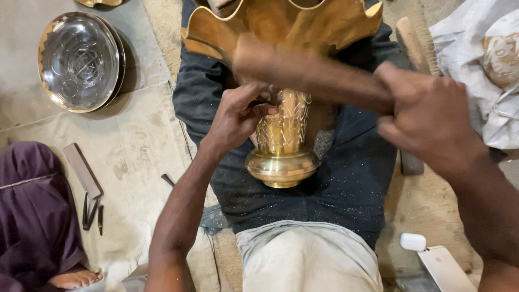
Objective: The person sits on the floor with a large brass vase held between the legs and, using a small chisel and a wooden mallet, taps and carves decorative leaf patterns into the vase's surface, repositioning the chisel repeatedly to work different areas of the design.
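At frame centre, on our lap, our left hand [238, 116] pinches a small tool against the brass vase [281, 140], seemingly heavy, rigid, slippery, best steadied by its embossed neck, while our right hand [427, 116] is closed round a wooden mallet [308, 73].

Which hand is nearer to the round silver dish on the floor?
Left. The left hand grips the brass vase, partway toward the silver dish; the right hand holds a wooden mallet farther away.
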